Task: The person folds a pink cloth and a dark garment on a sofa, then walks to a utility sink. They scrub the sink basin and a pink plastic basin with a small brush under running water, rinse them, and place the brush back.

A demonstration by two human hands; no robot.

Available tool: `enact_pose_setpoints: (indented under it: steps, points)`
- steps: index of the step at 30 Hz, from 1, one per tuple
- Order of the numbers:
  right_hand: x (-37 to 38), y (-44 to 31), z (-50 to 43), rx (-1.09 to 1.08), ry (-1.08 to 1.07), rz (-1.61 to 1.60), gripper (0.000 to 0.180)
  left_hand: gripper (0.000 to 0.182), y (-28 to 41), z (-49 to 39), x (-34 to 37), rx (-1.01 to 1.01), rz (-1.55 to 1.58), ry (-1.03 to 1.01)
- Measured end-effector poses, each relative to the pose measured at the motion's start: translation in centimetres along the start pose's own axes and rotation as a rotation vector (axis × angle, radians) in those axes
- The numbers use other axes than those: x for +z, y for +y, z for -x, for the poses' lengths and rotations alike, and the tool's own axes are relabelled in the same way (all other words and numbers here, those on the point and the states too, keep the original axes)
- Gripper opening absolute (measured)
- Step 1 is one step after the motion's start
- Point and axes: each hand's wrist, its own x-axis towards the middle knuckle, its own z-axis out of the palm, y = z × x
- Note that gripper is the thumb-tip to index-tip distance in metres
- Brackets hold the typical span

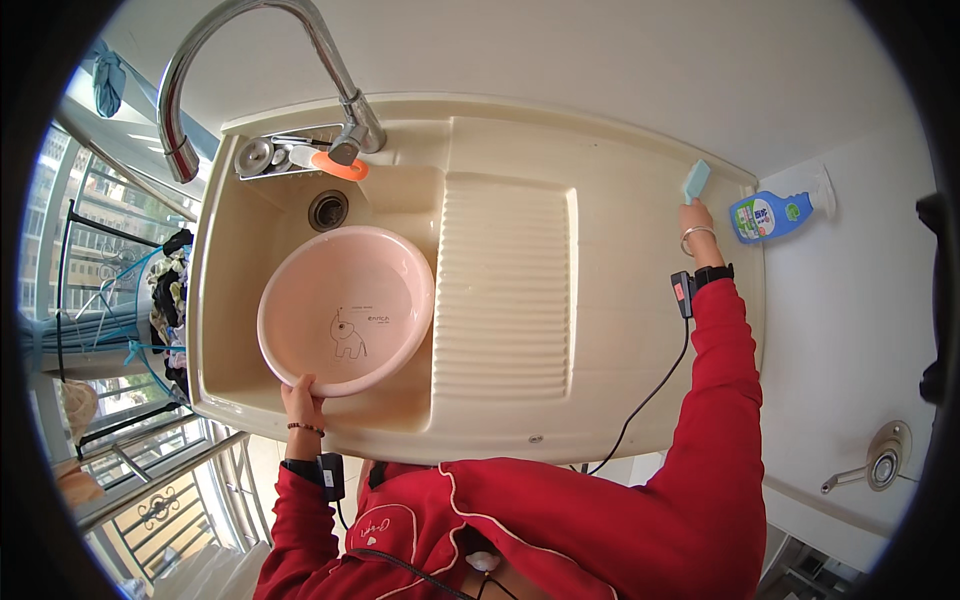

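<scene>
A pink plastic washbasin point(330, 277) with an elephant drawing on its bottom sits tilted in the deep bowl of a cream laundry sink point(232, 330). My left hand point(302, 409) grips its near rim, thumb on the inner side and fingers hidden below. Far to the right, my right hand point(695, 217) is at a light-blue rectangular block point(697, 181) by the sink's back right corner, with its fingers closed around the block's near end. Whether the block is soap or a sponge is unclear. Beside that hand is a blue spray bottle point(776, 216) bearing a printed label.
A curved chrome faucet point(319, 37) arches over the bowl's back left. Behind the basin are a drain point(328, 210) and a wire rack point(247, 176) with an orange-handled brush point(339, 166). A ribbed washboard point(502, 292) adjoins the bowl. A black cable point(649, 401) trails from my right wrist.
</scene>
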Motion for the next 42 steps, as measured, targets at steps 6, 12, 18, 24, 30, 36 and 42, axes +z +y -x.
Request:
enact_pose_setpoints:
  steps: [6,12,18,24,30,36,42]
  points:
    - [4.7,-13.2,11.7,-0.424,-0.309,0.122,0.05,0.025,-0.1,-0.2,0.2,0.029,-0.003,-0.02]
    - [6.1,-21.5,18.3,-0.806,-0.504,0.088,0.047,0.024,0.1,-0.3,0.2,0.032,0.008,-0.019]
    - [0.7,-12.3,11.1,-0.353,-0.201,0.206,0.037,0.03,-0.1,-1.3,-0.5,0.044,-0.028,-0.119]
    - [1.4,-10.0,7.4,-0.243,-0.268,0.188,0.036,0.037,0.2,-1.5,-0.5,0.083,-0.061,-0.116]
    - [4.7,-19.8,15.8,-0.532,-0.319,0.221,0.037,0.037,1.4,-3.0,-0.4,0.108,-0.148,-0.201]
    - [10.9,-24.7,30.8,-0.882,-0.807,0.009,0.041,0.033,2.8,-5.3,-1.1,0.188,-0.245,-0.299]
    - [22.5,-25.4,39.0,-0.916,-1.04,0.657,0.027,0.036,5.3,-6.4,-1.9,0.518,-0.49,-0.231]
